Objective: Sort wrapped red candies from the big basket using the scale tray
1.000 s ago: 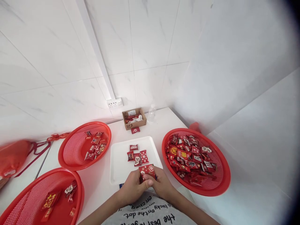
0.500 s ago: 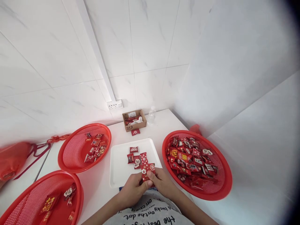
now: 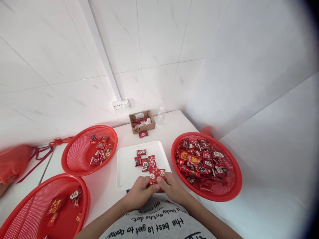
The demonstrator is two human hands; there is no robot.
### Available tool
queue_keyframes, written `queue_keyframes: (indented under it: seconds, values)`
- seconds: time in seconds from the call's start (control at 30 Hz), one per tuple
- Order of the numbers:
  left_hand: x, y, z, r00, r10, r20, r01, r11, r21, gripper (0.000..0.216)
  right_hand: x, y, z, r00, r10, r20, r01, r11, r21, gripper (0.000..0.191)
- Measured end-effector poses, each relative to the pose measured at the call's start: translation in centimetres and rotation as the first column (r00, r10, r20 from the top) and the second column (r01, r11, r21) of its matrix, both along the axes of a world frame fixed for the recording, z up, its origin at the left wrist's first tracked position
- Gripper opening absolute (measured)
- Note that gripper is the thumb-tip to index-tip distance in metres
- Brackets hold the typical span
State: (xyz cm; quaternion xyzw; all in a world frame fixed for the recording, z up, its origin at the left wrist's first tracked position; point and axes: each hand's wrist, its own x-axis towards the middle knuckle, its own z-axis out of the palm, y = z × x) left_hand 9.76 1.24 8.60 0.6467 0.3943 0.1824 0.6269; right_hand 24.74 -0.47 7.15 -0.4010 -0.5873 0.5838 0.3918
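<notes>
A red flower-print packet (image 3: 156, 173) is pinched between my two hands at the near edge of the white tray (image 3: 124, 176). My left hand (image 3: 141, 193) grips its left side, thumb pointing right. From the other side my right hand (image 3: 173, 188) closes on it, thumb across the lower front. Just beyond the packet, several small red wrapped candies lie on the tray: a dotted one (image 3: 152, 161), one with a white label (image 3: 145, 164), a darker one (image 3: 138, 161) and a checker-edged one (image 3: 142, 152). Both hands' lower fingers are hidden behind the packet.
A red basket (image 3: 235, 186) heaped with wrapped candies stands right. Two red baskets (image 3: 72, 166) (image 3: 86, 199) with fewer candies stand left. At the back are a cardboard box (image 3: 147, 128), a red packet (image 3: 143, 134) and a clear bottle (image 3: 161, 116). A red bag (image 3: 16, 162) lies far left.
The view has tilted slightly, so the table items sit a little higher and more of the shirt shows. Both hands still hold the flower-print packet in about the same place.
</notes>
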Motion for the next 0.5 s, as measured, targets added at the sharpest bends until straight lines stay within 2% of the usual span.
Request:
queue_keyframes:
  seconds: [0.17, 0.37, 0.5]
  values:
    - [0.1, 0.1, -0.3, 0.998, 0.057, 0.037, -0.055, 0.996, -0.072, 0.048, -0.2, 0.0, 0.7, 0.994, 0.051, -0.094, -0.054, 0.998, -0.036, 0.052]
    - [-0.1, 0.0, 0.8, 0.998, -0.007, 0.056, 0.009, 0.999, -0.044, 0.048, 0.0, -0.3, 1.2, 0.987, 0.106, -0.125, -0.110, 0.993, -0.033, 0.057]
    - [-0.2, 0.0, 0.4, 0.996, -0.047, 0.070, 0.051, 0.997, -0.058, 0.048, 0.2, -0.5, 1.0, 0.983, 0.110, -0.149, -0.123, 0.989, -0.080, 0.056]
